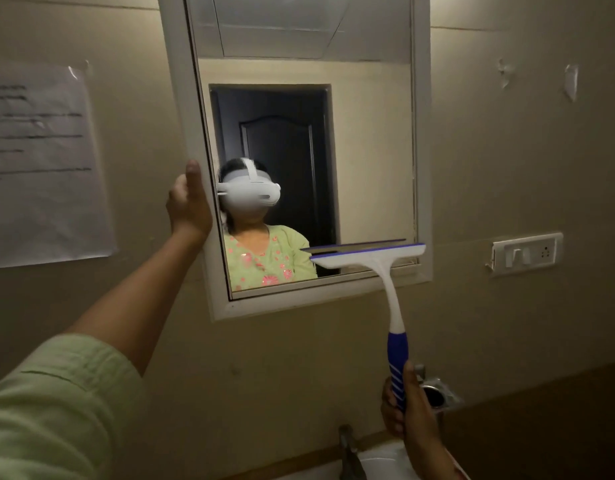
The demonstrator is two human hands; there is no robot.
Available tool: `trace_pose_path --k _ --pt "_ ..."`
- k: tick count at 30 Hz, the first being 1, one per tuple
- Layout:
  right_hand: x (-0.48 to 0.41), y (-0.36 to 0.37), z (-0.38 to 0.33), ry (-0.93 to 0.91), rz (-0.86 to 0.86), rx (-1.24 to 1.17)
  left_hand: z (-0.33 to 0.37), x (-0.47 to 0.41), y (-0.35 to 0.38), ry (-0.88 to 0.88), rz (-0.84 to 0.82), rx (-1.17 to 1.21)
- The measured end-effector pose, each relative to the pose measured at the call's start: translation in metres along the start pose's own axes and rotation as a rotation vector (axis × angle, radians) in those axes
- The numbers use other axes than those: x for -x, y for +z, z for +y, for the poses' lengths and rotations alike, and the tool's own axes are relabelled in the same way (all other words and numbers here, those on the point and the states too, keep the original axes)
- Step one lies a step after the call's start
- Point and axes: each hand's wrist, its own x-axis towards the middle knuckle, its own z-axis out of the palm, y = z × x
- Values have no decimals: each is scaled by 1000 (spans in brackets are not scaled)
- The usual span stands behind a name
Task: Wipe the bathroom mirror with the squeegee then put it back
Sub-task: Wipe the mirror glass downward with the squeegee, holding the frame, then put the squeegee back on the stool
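1. The right hand [411, 410] is gripping the squeegee [385, 271] by its blue handle, fingers wrapped round.
2. Its blade is lying against the mirror [368, 150], low on the right.
3. The left hand [188, 206] is clasping the mirror's left frame edge.

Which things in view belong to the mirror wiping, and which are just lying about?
In the job: squeegee, gripped by the right hand; mirror, its frame held by the left hand.
Just there: paper notice, switch plate, tap, metal wall fitting.
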Motion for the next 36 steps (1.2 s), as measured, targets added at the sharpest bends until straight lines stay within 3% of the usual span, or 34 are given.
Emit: trace_pose_path --k 16,22,30,35,36 --pt "16 27 -44 -111 -229 191 8 13 -7 -56 6 3" --pt "32 27 -45 -91 -342 276 -34 65 -34 -113 47 177" --pt "53 28 1 56 -499 479 -146 217 -103 -502 -1 27" --pt "60 25 26 67 -492 495 -154 285 -126 -733 -73 48" --pt "59 38 51 153 -599 516 -163 313 -161 -834 32 -9"
